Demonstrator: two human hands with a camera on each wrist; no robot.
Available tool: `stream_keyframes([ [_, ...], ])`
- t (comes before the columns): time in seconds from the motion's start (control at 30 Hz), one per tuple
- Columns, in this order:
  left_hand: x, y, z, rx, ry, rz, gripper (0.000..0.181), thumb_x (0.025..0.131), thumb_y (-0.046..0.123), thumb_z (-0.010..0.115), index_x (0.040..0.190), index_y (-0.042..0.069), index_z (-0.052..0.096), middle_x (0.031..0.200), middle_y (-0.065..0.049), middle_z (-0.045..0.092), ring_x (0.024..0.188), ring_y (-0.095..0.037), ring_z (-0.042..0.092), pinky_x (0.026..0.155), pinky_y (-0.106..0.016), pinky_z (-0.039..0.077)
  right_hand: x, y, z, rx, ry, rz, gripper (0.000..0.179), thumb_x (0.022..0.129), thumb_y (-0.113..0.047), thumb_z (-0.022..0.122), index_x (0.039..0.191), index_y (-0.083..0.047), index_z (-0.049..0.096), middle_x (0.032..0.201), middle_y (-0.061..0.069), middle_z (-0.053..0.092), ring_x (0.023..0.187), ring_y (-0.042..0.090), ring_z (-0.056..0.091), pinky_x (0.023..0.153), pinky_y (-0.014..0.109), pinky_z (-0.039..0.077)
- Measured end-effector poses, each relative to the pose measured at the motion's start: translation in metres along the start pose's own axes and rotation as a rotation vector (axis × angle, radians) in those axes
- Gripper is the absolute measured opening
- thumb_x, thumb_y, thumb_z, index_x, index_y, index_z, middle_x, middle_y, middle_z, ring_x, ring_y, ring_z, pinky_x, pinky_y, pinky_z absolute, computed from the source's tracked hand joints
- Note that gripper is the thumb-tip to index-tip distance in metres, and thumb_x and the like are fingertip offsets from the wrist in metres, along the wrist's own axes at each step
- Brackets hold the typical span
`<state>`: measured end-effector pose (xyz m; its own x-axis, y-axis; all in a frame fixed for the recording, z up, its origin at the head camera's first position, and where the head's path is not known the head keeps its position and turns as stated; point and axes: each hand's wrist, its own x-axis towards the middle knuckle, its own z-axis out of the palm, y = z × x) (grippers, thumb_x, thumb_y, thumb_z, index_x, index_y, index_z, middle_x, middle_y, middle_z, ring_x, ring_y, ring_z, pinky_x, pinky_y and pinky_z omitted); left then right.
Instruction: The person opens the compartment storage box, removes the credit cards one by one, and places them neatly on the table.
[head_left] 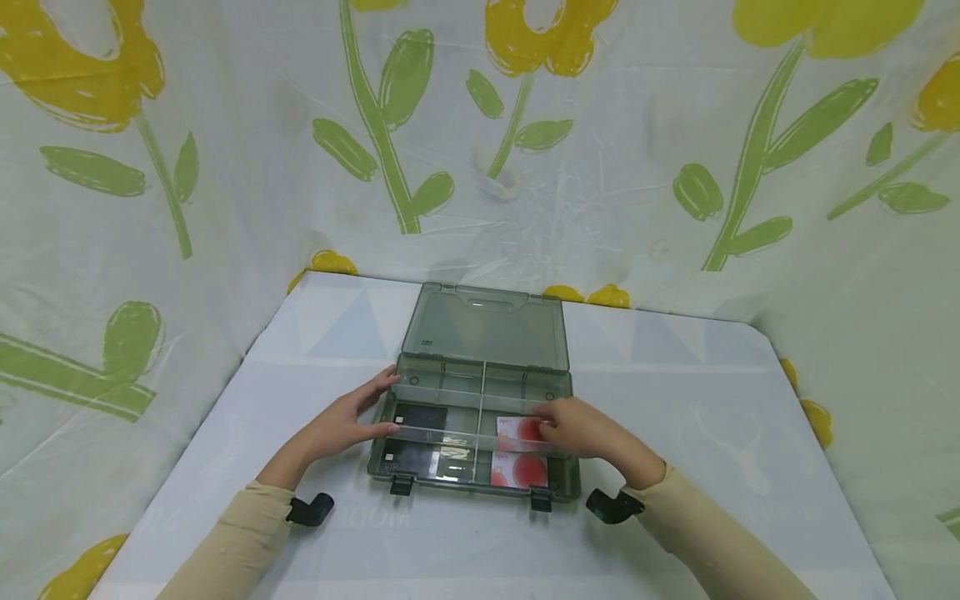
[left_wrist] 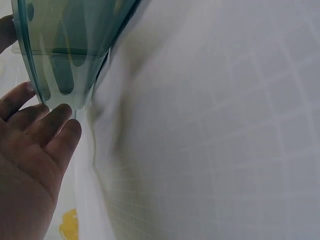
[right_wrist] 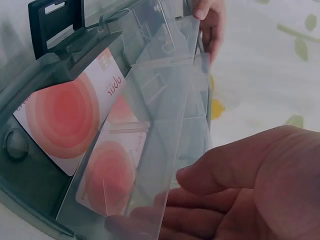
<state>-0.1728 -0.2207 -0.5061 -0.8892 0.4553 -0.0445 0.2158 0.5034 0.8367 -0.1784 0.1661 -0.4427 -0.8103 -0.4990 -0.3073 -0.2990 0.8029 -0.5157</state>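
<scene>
A grey-green see-through storage box (head_left: 573, 475) lies open, its lid (head_left: 487, 329) folded back. Clear dividers (head_left: 420, 435) split it into compartments. My left hand (head_left: 345, 423) rests at the box's left side; its thumb lies near a divider's end, and its fingers touch the outer wall in the left wrist view. My right hand (head_left: 581, 425) reaches into the right half. Its fingers show through a clear divider sheet (right_wrist: 165, 125), close to a white card with a red circle (right_wrist: 110, 175), thumb apart from it. A second such card (right_wrist: 65, 112) lies in the front compartment.
Dark cards (head_left: 420, 417) lie in the left compartments, one marked VIP. Two black latches (head_left: 401, 485) hang from the box's front edge. The white table (head_left: 675, 400) is enclosed by a flower-printed curtain (head_left: 600, 183). Black wrist mounts (head_left: 311, 508) sit by the sleeves.
</scene>
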Motion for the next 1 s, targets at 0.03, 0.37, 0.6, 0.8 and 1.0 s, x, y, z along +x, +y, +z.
stream_keyframes([
  [0.03, 0.0, 0.0, 0.0, -0.001, 0.0, -0.001, 0.088, 0.09, 0.037, 0.079, 0.159, 0.009, 0.033, 0.17, -0.009, 0.014, 0.151, -0.04, 0.026, 0.119, -0.054, 0.03, 0.0, 0.0, 0.0, -0.004, -0.006, 0.005, 0.021, 0.098, -0.001, 0.054, 0.109, 0.002, 0.072, 0.077, 0.002, 0.06, 0.066, 0.013, 0.049, 0.058, 0.028, 0.041],
  [0.37, 0.001, 0.0, 0.001, -0.001, 0.001, -0.009, 0.087, 0.09, 0.037, 0.079, 0.159, 0.009, 0.033, 0.17, -0.009, 0.015, 0.151, -0.04, 0.026, 0.119, -0.054, 0.029, 0.003, 0.002, 0.004, 0.038, -0.036, -0.085, 0.018, 0.098, -0.002, 0.054, 0.098, 0.001, 0.072, 0.079, 0.0, 0.062, 0.071, 0.012, 0.052, 0.063, 0.03, 0.048],
  [0.6, 0.0, -0.001, 0.002, 0.007, 0.007, -0.012, 0.088, 0.09, 0.038, 0.078, 0.159, 0.009, 0.033, 0.17, -0.009, 0.014, 0.151, -0.04, 0.026, 0.119, -0.054, 0.03, 0.005, 0.002, 0.01, 0.098, -0.023, -0.05, 0.032, 0.1, -0.008, 0.057, 0.128, 0.005, 0.067, 0.118, 0.014, 0.071, 0.102, 0.025, 0.068, 0.09, 0.049, 0.058],
  [0.8, 0.0, -0.001, 0.002, 0.008, 0.009, -0.012, 0.088, 0.09, 0.039, 0.078, 0.159, 0.009, 0.033, 0.17, -0.008, 0.014, 0.151, -0.04, 0.026, 0.119, -0.055, 0.03, 0.004, 0.004, 0.009, 0.106, 0.009, 0.0, 0.033, 0.1, -0.008, 0.06, 0.13, 0.005, 0.066, 0.122, 0.018, 0.07, 0.112, 0.031, 0.068, 0.094, 0.051, 0.056],
  [1.0, 0.0, -0.002, 0.002, 0.009, 0.012, -0.007, 0.088, 0.09, 0.039, 0.078, 0.159, 0.01, 0.032, 0.17, -0.008, 0.014, 0.151, -0.04, 0.026, 0.119, -0.054, 0.03, 0.006, 0.005, 0.009, 0.08, 0.019, 0.007, 0.027, 0.1, -0.007, 0.06, 0.123, 0.003, 0.07, 0.11, 0.012, 0.073, 0.095, 0.022, 0.068, 0.085, 0.047, 0.059],
])
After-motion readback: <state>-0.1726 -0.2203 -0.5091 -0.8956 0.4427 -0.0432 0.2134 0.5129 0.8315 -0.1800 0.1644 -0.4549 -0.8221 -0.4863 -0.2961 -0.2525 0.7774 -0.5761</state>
